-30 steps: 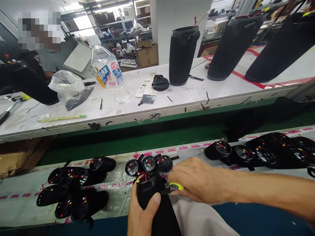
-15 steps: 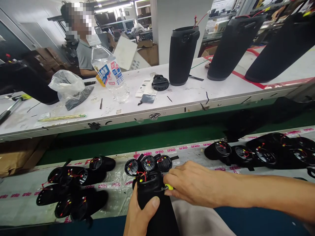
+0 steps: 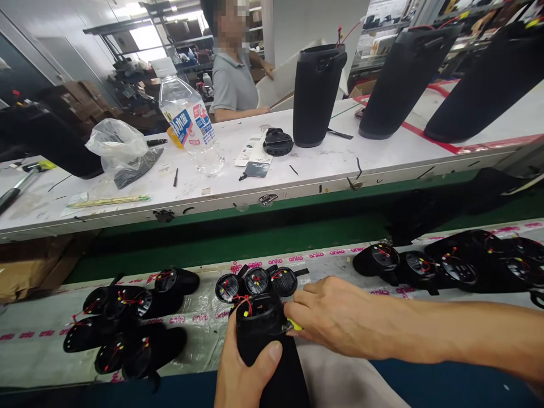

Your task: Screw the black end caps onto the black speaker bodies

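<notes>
My left hand (image 3: 249,371) is wrapped round a black cylindrical speaker body (image 3: 280,374), tilted with its open end away from me. Red wires with small yellow connectors (image 3: 247,311) stick out of that opening. Closed at the right of the rim, my right hand (image 3: 317,311) grips a small yellow-handled tool (image 3: 294,324). The tool's tip meets the side of the speaker body just below the rim; my fingers hide most of the handle. Just beyond are three round open ends (image 3: 256,281) of similar black bodies, with wires inside.
More black speaker bodies lie in groups at left (image 3: 140,357) and right (image 3: 385,258) on a plastic-covered surface (image 3: 204,340). Behind it a white bench (image 3: 229,190) holds a water bottle (image 3: 191,122), a plastic bag (image 3: 117,141) and upright speaker bodies (image 3: 317,96). A person (image 3: 233,79) stands beyond.
The speaker body in my left hand has turned slightly, showing more of its opening. The yellow handle has tilted downward to the right. Across the bench, the person has moved right, holding white board.
</notes>
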A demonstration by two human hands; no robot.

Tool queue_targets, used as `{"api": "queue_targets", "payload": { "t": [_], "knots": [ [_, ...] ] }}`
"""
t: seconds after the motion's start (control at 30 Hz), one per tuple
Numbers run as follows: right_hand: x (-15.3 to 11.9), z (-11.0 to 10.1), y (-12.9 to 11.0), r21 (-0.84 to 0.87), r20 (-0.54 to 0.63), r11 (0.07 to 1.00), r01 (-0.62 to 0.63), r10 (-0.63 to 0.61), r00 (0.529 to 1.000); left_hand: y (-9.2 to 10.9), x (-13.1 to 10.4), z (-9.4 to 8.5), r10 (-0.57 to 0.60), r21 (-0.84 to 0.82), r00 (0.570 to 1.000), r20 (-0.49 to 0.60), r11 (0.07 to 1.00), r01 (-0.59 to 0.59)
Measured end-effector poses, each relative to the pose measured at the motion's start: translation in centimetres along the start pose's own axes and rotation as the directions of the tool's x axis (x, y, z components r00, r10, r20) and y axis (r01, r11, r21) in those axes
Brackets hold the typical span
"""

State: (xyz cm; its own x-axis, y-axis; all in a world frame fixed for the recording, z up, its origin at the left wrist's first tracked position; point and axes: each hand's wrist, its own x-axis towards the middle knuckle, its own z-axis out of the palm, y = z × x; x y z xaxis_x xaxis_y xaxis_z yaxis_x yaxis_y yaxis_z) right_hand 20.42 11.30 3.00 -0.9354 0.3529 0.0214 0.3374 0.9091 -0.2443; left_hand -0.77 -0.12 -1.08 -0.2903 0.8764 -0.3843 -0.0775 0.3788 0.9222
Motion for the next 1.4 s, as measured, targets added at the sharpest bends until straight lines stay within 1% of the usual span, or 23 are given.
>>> {"api": "queue_targets", "payload": {
  "t": [0.13, 0.23, 0.4, 0.63, 0.73, 0.9, 0.97, 1.03, 1.1, 1.17, 1.23, 1.33, 1.4],
  "knots": [
    [-0.1, -0.1, 0.0, 0.002, -0.015, 1.0, 0.006, -0.006, 1.0, -0.4, 0.2, -0.1, 0.036, 0.057, 0.999, -0.034, 0.998, -0.034],
    [-0.1, -0.3, 0.1, 0.016, -0.04, 1.0, 0.019, -0.019, 0.999, -0.7, 0.2, -0.3, 0.042, 0.083, 0.998, -0.056, 0.996, -0.037],
    [-0.3, -0.3, 0.1, 0.005, -0.056, 1.0, 0.022, -0.022, 0.998, -0.9, 0.3, -0.5, 0.049, 0.11, 0.998, -0.038, 0.993, -0.044],
    [-0.4, 0.2, 0.5, -0.013, -0.069, 1.0, 0.016, -0.017, 0.997, -1.5, 0.5, -0.8, 0.061, 0.113, 0.997, -0.045, 0.992, -0.055],
    [-0.6, 0.1, 0.5, -0.059, -0.051, 0.998, 0.029, -0.032, 0.998, -1.2, 0.3, -0.6, 0.066, 0.14, 0.996, -0.055, 0.988, -0.057],
    [-1.1, -0.8, 0.3, -0.174, -0.014, 0.978, 0.116, -0.12, 0.993, -0.4, -0.1, 0.2, 0.08, 0.231, 0.993, -0.088, 0.971, -0.058],
    [-1.2, -1.2, 0.2, -0.214, 0.012, 0.967, 0.135, -0.136, 0.991, -0.3, -0.2, 0.4, 0.069, 0.27, 0.991, -0.118, 0.962, -0.035],
    [-0.9, -1.5, 0.2, -0.203, 0.047, 0.971, 0.128, -0.121, 0.992, -0.4, -0.2, 0.5, 0.049, 0.316, 0.988, -0.145, 0.949, -0.001],
    [-0.4, -1.3, 0.5, -0.135, 0.063, 0.984, 0.117, -0.109, 0.992, -0.6, -0.2, 0.3, 0.043, 0.346, 0.986, -0.16, 0.938, 0.015],
    [0.0, -0.6, 0.9, -0.066, 0.028, 0.992, 0.112, -0.11, 0.994, -0.7, -0.1, 0.0, 0.055, 0.319, 0.987, -0.15, 0.948, -0.004],
    [0.3, 0.3, 1.3, -0.018, -0.036, 0.993, 0.114, -0.115, 0.993, -0.9, 0.1, -0.3, 0.064, 0.263, 0.989, -0.136, 0.965, -0.027],
    [0.1, 1.4, 1.7, 0.047, -0.1, 0.992, 0.115, -0.11, 0.989, -1.1, 0.3, -0.3, 0.076, 0.152, 0.993, -0.087, 0.986, -0.062],
    [-0.3, 1.5, 1.8, 0.075, -0.145, 0.989, 0.129, -0.117, 0.982, -1.1, 0.3, -0.2, 0.045, 0.043, 0.998, -0.045, 0.998, -0.043]
  ]
}}
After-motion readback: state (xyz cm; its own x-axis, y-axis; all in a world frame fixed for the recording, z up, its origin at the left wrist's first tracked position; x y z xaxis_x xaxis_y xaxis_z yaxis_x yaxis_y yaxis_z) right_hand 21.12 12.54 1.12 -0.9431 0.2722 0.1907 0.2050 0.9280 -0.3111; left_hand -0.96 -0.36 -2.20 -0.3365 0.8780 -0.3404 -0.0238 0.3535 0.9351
